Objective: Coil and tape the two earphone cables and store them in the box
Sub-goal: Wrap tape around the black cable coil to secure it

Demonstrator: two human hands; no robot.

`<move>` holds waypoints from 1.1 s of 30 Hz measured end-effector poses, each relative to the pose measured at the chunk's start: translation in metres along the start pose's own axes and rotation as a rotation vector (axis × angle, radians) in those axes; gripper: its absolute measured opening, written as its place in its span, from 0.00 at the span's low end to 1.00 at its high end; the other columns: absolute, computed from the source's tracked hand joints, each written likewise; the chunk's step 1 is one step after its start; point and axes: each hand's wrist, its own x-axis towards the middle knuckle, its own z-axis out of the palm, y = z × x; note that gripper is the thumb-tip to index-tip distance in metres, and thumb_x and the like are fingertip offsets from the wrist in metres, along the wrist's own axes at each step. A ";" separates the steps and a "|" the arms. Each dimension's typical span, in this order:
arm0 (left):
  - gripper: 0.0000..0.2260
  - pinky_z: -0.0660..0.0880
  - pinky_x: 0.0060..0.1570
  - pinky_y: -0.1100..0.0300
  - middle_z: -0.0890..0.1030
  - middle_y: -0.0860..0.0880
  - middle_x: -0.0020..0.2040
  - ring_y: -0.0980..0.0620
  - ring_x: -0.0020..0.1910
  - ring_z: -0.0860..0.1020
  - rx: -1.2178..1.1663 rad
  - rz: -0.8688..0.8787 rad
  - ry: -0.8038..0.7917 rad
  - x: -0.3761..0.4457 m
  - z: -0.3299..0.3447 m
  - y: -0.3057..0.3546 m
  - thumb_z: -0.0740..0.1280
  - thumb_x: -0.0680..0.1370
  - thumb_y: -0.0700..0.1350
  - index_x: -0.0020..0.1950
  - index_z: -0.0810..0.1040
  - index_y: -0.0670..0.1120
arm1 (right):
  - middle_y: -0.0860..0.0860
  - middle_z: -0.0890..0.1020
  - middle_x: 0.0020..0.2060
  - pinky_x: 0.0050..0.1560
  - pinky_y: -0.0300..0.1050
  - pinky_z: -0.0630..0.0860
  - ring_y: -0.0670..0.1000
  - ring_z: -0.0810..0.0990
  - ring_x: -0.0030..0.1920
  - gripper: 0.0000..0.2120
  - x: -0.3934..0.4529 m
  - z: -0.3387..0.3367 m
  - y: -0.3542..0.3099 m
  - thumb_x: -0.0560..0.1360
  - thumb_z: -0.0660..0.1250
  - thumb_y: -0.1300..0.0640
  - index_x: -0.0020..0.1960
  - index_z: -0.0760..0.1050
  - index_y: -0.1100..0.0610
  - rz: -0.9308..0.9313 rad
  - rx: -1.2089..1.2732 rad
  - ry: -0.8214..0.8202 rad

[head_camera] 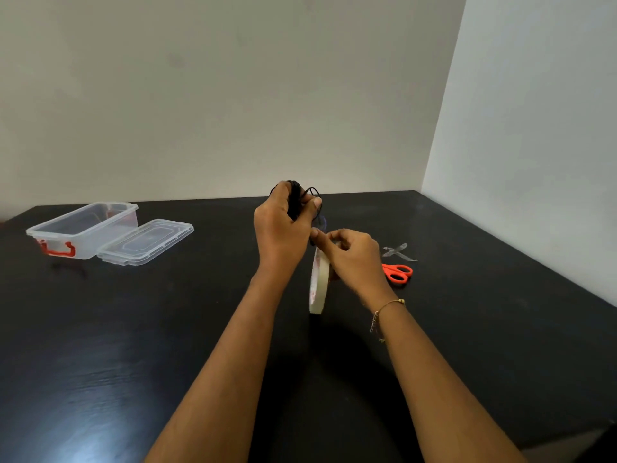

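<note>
My left hand (282,228) grips a coiled black earphone cable (297,198) above the middle of the black table (133,329). Just to its right, my right hand (350,259) holds a cream roll of tape (319,282) upright on edge, its fingers pinched at the top of the roll close to the coil. A thin clear strip seems to run from the roll up to the cable. The clear plastic box (83,228) with a red latch stands open at the far left, and its lid (147,240) lies beside it. I see only one cable.
Orange-handled scissors (397,272) lie right of my right hand, with crossed clear tape strips (399,252) stuck to the table just behind them. A pale wall (534,162) runs along the table's right edge and another along the back.
</note>
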 end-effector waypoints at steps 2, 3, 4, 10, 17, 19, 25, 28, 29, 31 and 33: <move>0.05 0.75 0.42 0.71 0.77 0.53 0.40 0.60 0.38 0.76 0.012 0.006 0.036 0.003 0.000 0.000 0.69 0.74 0.40 0.46 0.75 0.41 | 0.56 0.80 0.36 0.30 0.39 0.80 0.48 0.80 0.32 0.17 -0.003 0.004 -0.001 0.74 0.64 0.46 0.45 0.77 0.61 0.023 0.115 -0.069; 0.05 0.75 0.42 0.70 0.77 0.52 0.41 0.58 0.39 0.76 0.020 0.011 0.046 0.004 0.000 -0.001 0.69 0.74 0.40 0.47 0.75 0.41 | 0.56 0.80 0.36 0.29 0.37 0.79 0.46 0.80 0.31 0.16 -0.004 0.006 -0.002 0.75 0.63 0.47 0.46 0.77 0.61 0.027 0.158 -0.097; 0.05 0.75 0.43 0.68 0.78 0.51 0.41 0.57 0.39 0.77 0.030 0.016 0.048 0.005 0.000 -0.002 0.69 0.74 0.40 0.47 0.75 0.41 | 0.57 0.80 0.36 0.29 0.36 0.79 0.45 0.80 0.31 0.15 -0.005 0.007 -0.002 0.75 0.62 0.48 0.46 0.76 0.61 0.024 0.182 -0.113; 0.05 0.75 0.42 0.65 0.77 0.51 0.40 0.55 0.39 0.77 0.078 0.007 0.082 0.003 -0.002 -0.010 0.69 0.74 0.40 0.46 0.75 0.39 | 0.54 0.79 0.33 0.42 0.57 0.81 0.50 0.80 0.32 0.17 -0.003 0.017 0.007 0.75 0.61 0.44 0.47 0.76 0.58 -0.027 0.037 -0.103; 0.05 0.69 0.38 0.72 0.76 0.49 0.39 0.54 0.39 0.75 0.207 0.086 0.028 0.000 0.002 -0.009 0.67 0.76 0.41 0.47 0.75 0.39 | 0.45 0.69 0.29 0.33 0.41 0.71 0.44 0.71 0.32 0.16 -0.004 0.018 0.013 0.77 0.57 0.44 0.33 0.67 0.49 -0.161 -0.178 0.011; 0.05 0.69 0.39 0.68 0.78 0.46 0.39 0.52 0.38 0.76 0.288 0.173 0.001 0.002 0.002 -0.009 0.67 0.75 0.39 0.47 0.75 0.37 | 0.45 0.66 0.32 0.34 0.37 0.64 0.43 0.67 0.32 0.17 -0.002 0.016 0.015 0.77 0.57 0.45 0.32 0.68 0.52 -0.169 -0.193 0.056; 0.05 0.71 0.35 0.61 0.80 0.41 0.33 0.44 0.31 0.79 0.457 0.366 0.021 0.000 0.008 -0.015 0.70 0.69 0.34 0.41 0.76 0.36 | 0.51 0.70 0.37 0.41 0.41 0.71 0.48 0.72 0.39 0.21 0.004 0.005 0.016 0.80 0.54 0.49 0.45 0.79 0.62 -0.024 -0.044 0.078; 0.03 0.75 0.34 0.57 0.80 0.41 0.34 0.42 0.32 0.79 0.411 0.357 0.017 0.000 0.009 -0.014 0.68 0.70 0.35 0.42 0.76 0.36 | 0.57 0.74 0.47 0.49 0.46 0.69 0.55 0.72 0.53 0.17 0.010 -0.011 0.031 0.80 0.54 0.54 0.49 0.78 0.63 0.033 -0.505 0.209; 0.03 0.75 0.34 0.56 0.80 0.41 0.34 0.42 0.32 0.78 0.409 0.357 0.014 0.000 0.009 -0.013 0.68 0.70 0.35 0.42 0.76 0.36 | 0.58 0.74 0.52 0.53 0.50 0.69 0.57 0.70 0.56 0.14 0.010 -0.018 0.037 0.79 0.56 0.56 0.51 0.77 0.62 0.088 -0.667 0.229; 0.04 0.75 0.34 0.55 0.80 0.40 0.34 0.42 0.32 0.79 0.387 0.342 0.008 0.001 0.010 -0.014 0.68 0.70 0.35 0.42 0.76 0.36 | 0.58 0.72 0.58 0.57 0.54 0.69 0.59 0.67 0.61 0.12 0.010 -0.028 0.046 0.76 0.59 0.59 0.55 0.75 0.61 0.246 -0.863 0.187; 0.04 0.76 0.36 0.54 0.81 0.40 0.35 0.42 0.34 0.79 0.350 0.314 0.015 0.002 0.009 -0.015 0.67 0.72 0.37 0.44 0.76 0.36 | 0.59 0.70 0.62 0.59 0.53 0.68 0.59 0.65 0.64 0.14 0.007 -0.033 0.049 0.76 0.59 0.59 0.60 0.73 0.60 0.365 -0.928 0.105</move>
